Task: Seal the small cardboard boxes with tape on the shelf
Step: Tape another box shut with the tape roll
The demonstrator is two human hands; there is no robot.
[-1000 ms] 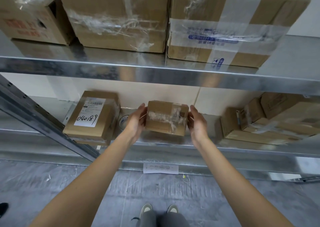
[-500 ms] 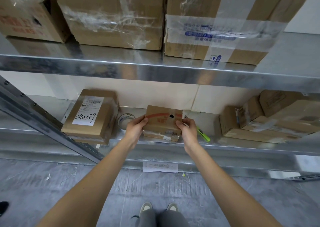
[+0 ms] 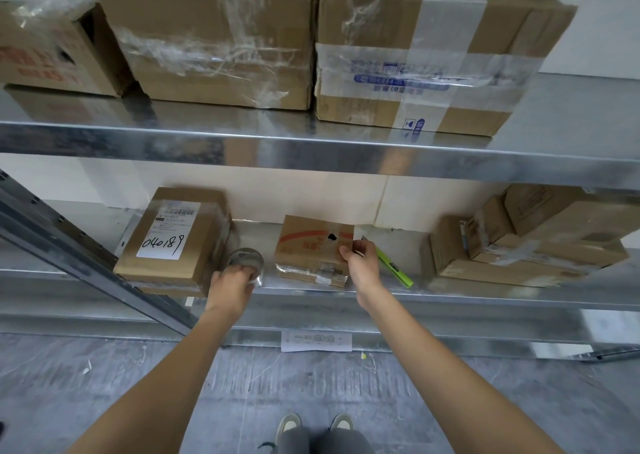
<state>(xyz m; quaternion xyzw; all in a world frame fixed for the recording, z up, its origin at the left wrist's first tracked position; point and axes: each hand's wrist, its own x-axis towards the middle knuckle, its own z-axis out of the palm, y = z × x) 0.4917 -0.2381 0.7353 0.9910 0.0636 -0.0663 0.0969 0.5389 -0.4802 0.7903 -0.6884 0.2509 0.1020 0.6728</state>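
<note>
From the head camera, looking down at a galvanised metal shelf [image 3: 450,296], three big brown cardboard cartons wrapped in clear tape [image 3: 221,38] sit on the upper level and overhang the space below. On the lower level, at the left, a medium brown box with a white label handwritten 040189 [image 3: 173,239] stands close beside a roll of clear packing tape [image 3: 246,261]. A slanted grey steel brace [image 3: 86,263] crosses in front of that box's lower left corner. At the far right lies a stack of flattened, taped brown boxes [image 3: 526,242]. A lime-green utility knife [image 3: 394,268] lies on the shelf just right of the centre, partly hidden behind the right hand [image 3: 360,259]. A white paper tag [image 3: 316,341] hangs on the lower rail, and grey shoes [image 3: 317,422] show on the concrete floor.

The small brown cardboard box with a red curved stripe and a black mark [image 3: 313,249] rests flat in the middle of the lower shelf, near its front edge, with crinkled clear tape and a small label along its front side. The right hand pinches its upper right edge between thumb and fingers. The left hand [image 3: 232,285] is curled over the near side of the tape roll, gripping it.
</note>
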